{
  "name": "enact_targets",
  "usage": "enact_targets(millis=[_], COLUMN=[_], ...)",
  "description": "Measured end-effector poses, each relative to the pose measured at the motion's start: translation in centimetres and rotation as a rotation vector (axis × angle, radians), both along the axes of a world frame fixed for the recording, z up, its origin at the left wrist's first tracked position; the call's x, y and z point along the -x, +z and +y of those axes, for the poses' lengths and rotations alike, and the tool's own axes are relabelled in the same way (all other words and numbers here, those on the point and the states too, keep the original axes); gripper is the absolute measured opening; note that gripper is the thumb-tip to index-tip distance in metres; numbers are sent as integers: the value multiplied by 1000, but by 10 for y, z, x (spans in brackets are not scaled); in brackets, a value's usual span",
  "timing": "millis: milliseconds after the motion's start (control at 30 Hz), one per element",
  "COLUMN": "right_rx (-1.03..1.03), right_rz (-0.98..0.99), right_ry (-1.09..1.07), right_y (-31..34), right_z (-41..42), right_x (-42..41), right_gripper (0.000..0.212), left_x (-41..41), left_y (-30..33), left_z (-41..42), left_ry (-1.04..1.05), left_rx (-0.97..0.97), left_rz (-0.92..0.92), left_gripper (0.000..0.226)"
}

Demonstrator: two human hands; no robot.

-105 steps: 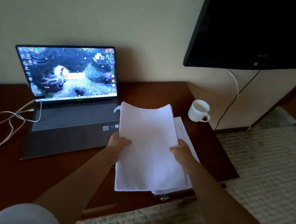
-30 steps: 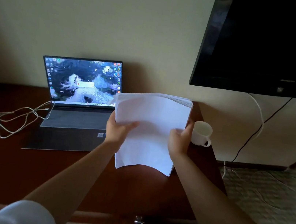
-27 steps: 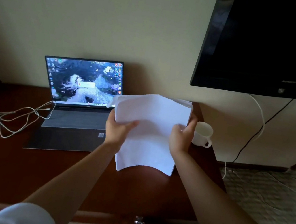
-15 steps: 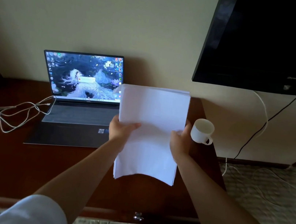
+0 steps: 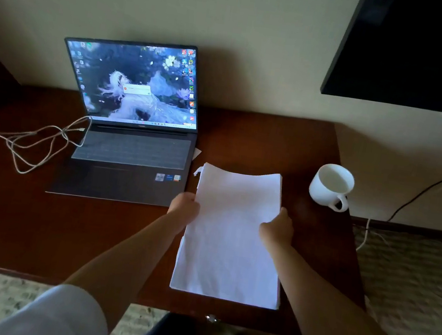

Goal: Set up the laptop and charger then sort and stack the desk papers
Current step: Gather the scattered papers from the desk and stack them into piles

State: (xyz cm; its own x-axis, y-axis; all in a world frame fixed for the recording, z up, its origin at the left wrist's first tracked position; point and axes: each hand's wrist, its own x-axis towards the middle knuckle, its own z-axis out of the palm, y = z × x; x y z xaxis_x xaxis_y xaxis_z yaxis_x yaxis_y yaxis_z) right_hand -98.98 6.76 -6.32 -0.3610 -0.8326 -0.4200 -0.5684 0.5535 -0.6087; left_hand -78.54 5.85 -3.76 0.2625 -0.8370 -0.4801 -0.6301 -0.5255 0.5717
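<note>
Nearest the wearer, the desk (image 5: 33,225) edge ran across the lower view, and the stack (image 5: 231,243) of white papers lay flat on the wood with its near edge close to that edge. The sheets looked squared, which suggests they were set down as one tidy pile, not loose pages.

The left hand (image 5: 183,209) gripped the stack's left edge, fingers curled under it. The right hand (image 5: 276,228) held the right edge the same way. A hand on each long side would keep the sheets aligned while the pile settled, so this was probably the placing step of the stacking. One dog-eared corner stuck out at the far left of the pile.

Just left of the papers sat the laptop (image 5: 130,153), open, its screen lit and tilted back towards the wall. The stack lay beside it, not on it, which left the keyboard free. A small white scrap showed between the two.

The cable (image 5: 40,140) ran in loose loops from the laptop's left side; its plug end appeared seated there, so charging seemed arranged.

A mug (image 5: 330,188) stood to the right, apart from the papers. A TV (image 5: 420,51) hung on the wall above.
</note>
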Motion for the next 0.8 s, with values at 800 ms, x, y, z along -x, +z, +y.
enact_targets(millis=[800], right_rx=[22], right_rz=[-430], right_ry=[83], right_y=[6], right_z=[-147], right_x=[-154], right_gripper=[44], left_x=[-53], left_y=[-33], left_z=[-116], left_ry=[-385], left_rx=[184], left_rz=[-502], left_gripper=[77])
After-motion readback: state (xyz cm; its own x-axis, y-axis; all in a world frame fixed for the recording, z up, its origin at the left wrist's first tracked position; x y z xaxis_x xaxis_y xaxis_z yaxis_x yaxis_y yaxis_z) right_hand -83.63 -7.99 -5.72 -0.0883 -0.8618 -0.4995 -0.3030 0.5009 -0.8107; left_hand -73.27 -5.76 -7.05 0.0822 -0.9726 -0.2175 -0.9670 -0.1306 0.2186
